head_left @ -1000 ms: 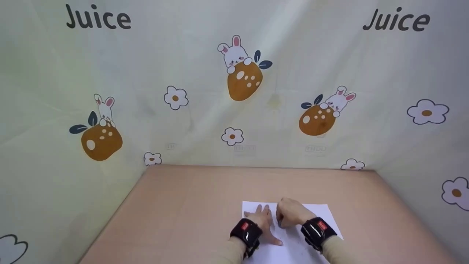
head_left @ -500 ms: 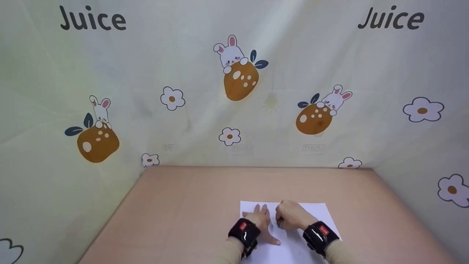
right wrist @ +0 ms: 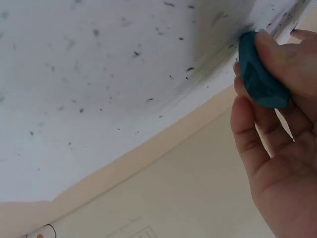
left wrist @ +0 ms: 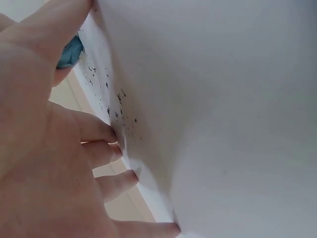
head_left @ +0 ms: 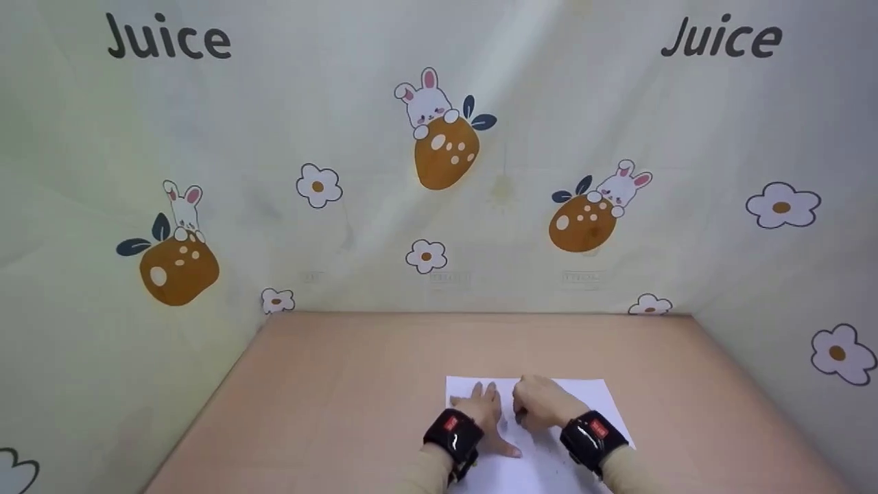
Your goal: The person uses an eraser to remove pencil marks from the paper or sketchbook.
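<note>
A white sheet of paper (head_left: 588, 391) lies on the table. My left hand (head_left: 484, 416) rests on its left part with the fingers spread, and the left wrist view shows those fingertips touching the sheet. Just to the right, my right hand (head_left: 540, 403) pinches a teal eraser (right wrist: 261, 74) between thumb and fingers. One end of the eraser meets the paper at a grey smudge (right wrist: 223, 52). Dark crumbs (right wrist: 190, 69) are scattered over the sheet around it. From above, the right hand hides most of the eraser; a bit of it shows past the left thumb in the left wrist view.
The tan tabletop (head_left: 343, 384) stretches beyond the paper on both sides and behind it. A pale curtain (head_left: 370, 226) printed with rabbits, fruit and flowers rises at the table's back and sides. Each wrist wears a black strap (head_left: 453, 435).
The head view has shifted slightly, so everything sits a little further left in it. Both hands keep nearly the same places on the paper, the eraser still in the right.
</note>
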